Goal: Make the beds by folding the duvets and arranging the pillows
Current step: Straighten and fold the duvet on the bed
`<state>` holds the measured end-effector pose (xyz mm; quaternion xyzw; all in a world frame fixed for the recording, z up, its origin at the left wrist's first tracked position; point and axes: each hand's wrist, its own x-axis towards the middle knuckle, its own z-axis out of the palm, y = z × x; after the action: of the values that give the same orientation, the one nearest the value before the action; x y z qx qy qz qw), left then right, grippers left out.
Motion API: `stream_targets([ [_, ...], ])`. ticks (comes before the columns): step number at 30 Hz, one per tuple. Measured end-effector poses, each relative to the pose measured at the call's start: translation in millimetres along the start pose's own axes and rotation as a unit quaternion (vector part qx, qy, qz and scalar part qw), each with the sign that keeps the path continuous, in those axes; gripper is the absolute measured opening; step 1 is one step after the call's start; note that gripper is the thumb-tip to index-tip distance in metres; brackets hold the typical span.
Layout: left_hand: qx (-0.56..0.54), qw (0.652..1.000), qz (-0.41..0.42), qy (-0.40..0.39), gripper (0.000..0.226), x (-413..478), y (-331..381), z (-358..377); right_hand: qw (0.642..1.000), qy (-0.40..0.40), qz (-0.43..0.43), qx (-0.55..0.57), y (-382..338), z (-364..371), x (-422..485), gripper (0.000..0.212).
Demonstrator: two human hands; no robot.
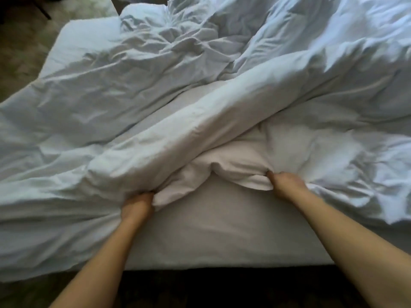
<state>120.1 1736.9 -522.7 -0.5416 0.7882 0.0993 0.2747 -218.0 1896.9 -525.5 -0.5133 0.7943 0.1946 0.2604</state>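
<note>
Duvet edge gripped at two spots, ready for a fold
Sheet lies bare between and below the fingers; the duvet sprawls rumpled beyond them; left hand and right hand each curl tight round a bunch of its edge; best to lift both evenly, keeping that edge taut

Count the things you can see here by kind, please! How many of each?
Hands: 2, the left hand and the right hand, both gripping the bedding
Bare forearms: 2
Bed sheet: 1
Crumpled white duvet heap: 1; I cannot tell whether it is one duvet or two
Total: 6
</note>
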Motion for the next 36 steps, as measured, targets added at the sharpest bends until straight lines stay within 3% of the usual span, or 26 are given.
stream_targets([
  [2, 0.047, 0.998, 0.031, -0.023, 0.037, -42.6, -4.7, 20.6, 1.0, -0.021, -0.018, 0.001, 9.4, 13.8, -35.9, 0.045],
  [5, 0.098, 0.985, 0.084, -0.112, 0.04, -128.6, -17.7, 53.9, 0.99, -0.126, -0.066, -0.018, 27.4, 41.0, -116.6, 0.048],
  [7, 0.135, 0.969, 0.117, -0.17, 0.041, -179.5, -30.5, 49.5, 0.976, -0.204, -0.074, -0.02, 47.4, 45.2, -174.0, 0.054],
  [8, 0.123, 0.971, 0.129, -0.158, 0.041, -190.8, -39.2, 32.4, 0.976, -0.209, -0.066, 0.0, 63.1, 33.5, -192.1, 0.057],
  [10, 0.057, 0.99, 0.079, -0.097, 0.039, -193.2, -50.6, -25.0, 0.992, -0.114, -0.031, 0.049, 94.6, -11.0, -209.0, 0.044],
  [12, -0.041, 0.996, 0.027, 0.077, 0.027, -192.0, -57.5, -88.9, 0.987, 0.136, 0.023, 0.077, 123.8, -64.2, -208.9, 0.028],
  [13, -0.093, 0.974, 0.007, 0.209, 0.019, -189.7, -59.0, -106.0, 0.944, 0.312, 0.037, 0.105, 129.1, -82.9, -208.7, 0.023],
  [14, -0.12, 0.944, -0.012, 0.306, 0.013, -192.2, -53.9, -105.9, 0.89, 0.438, 0.039, 0.115, 126.9, -89.1, -209.0, 0.021],
  [15, -0.103, 0.942, -0.032, 0.318, 0.013, -201.7, -44.3, -93.1, 0.881, 0.459, 0.048, 0.102, 114.4, -83.5, -212.3, 0.021],
  [16, -0.076, 0.968, -0.036, 0.236, 0.017, -211.5, -32.0, -69.2, 0.922, 0.376, 0.038, 0.089, 96.4, -64.0, -216.2, 0.024],
  [17, -0.011, 0.995, -0.005, 0.095, 0.024, -222.3, -21.2, -37.1, 0.978, 0.205, 0.009, 0.046, 77.6, -34.6, -223.6, 0.026],
  [18, 0.026, 0.997, 0.053, -0.048, 0.03, -226.6, -17.0, -1.8, 0.999, 0.0, -0.033, 0.013, 64.0, -0.4, -229.6, 0.028],
  [19, 0.064, 0.987, 0.072, -0.129, 0.033, -226.1, -18.2, 11.7, 0.991, -0.12, -0.053, -0.018, 61.5, 16.2, -236.1, 0.029],
  [20, 0.067, 0.986, 0.069, -0.136, 0.035, -222.1, -21.9, 3.7, 0.99, -0.134, -0.04, -0.012, 68.6, 12.4, -241.0, 0.027],
  [21, 0.04, 0.994, 0.056, -0.088, 0.036, -214.7, -26.8, -15.2, 0.996, -0.086, -0.015, 0.015, 80.8, -1.6, -241.7, 0.022],
  [24, -0.024, 0.993, 0.029, 0.112, 0.03, -192.8, -35.7, -90.8, 0.986, 0.121, 0.096, 0.068, 121.5, -72.2, -244.6, 0.022],
  [26, -0.053, 0.96, 0.042, 0.272, 0.015, -185.2, -33.8, -114.7, 0.942, 0.305, 0.101, 0.091, 128.6, -100.1, -252.1, 0.017],
  [27, -0.055, 0.957, 0.049, 0.28, 0.012, -188.3, -30.4, -116.5, 0.931, 0.336, 0.096, 0.102, 125.0, -104.4, -259.0, 0.016],
  [28, -0.032, 0.969, 0.06, 0.236, 0.017, -191.9, -26.5, -110.3, 0.948, 0.287, 0.093, 0.096, 119.3, -102.9, -264.2, 0.019],
  [30, 0.07, 0.99, 0.119, 0.027, 0.039, -192.6, -20.0, -87.2, 0.992, 0.002, 0.086, 0.088, 104.8, -81.9, -273.5, 0.031],
  [31, 0.1, 0.983, 0.137, -0.067, 0.047, -193.1, -15.5, -80.1, 0.985, -0.12, 0.083, 0.092, 102.3, -68.9, -278.7, 0.038],
  [32, 0.123, 0.973, 0.14, -0.133, 0.054, -194.2, -7.1, -82.7, 0.97, -0.194, 0.09, 0.119, 101.5, -61.9, -286.3, 0.044],
  [33, 0.115, 0.97, 0.139, -0.16, 0.059, -192.8, 3.2, -88.3, 0.953, -0.227, 0.103, 0.172, 104.5, -58.8, -294.8, 0.048],
  [34, 0.089, 0.973, 0.142, -0.157, 0.06, -189.9, 16.9, -93.2, 0.951, -0.206, 0.107, 0.204, 110.6, -58.7, -303.5, 0.05],
  [36, 0.07, 0.98, 0.154, -0.108, 0.057, -187.4, 53.0, -111.1, 0.963, -0.108, 0.115, 0.221, 131.5, -59.3, -317.7, 0.048],
])
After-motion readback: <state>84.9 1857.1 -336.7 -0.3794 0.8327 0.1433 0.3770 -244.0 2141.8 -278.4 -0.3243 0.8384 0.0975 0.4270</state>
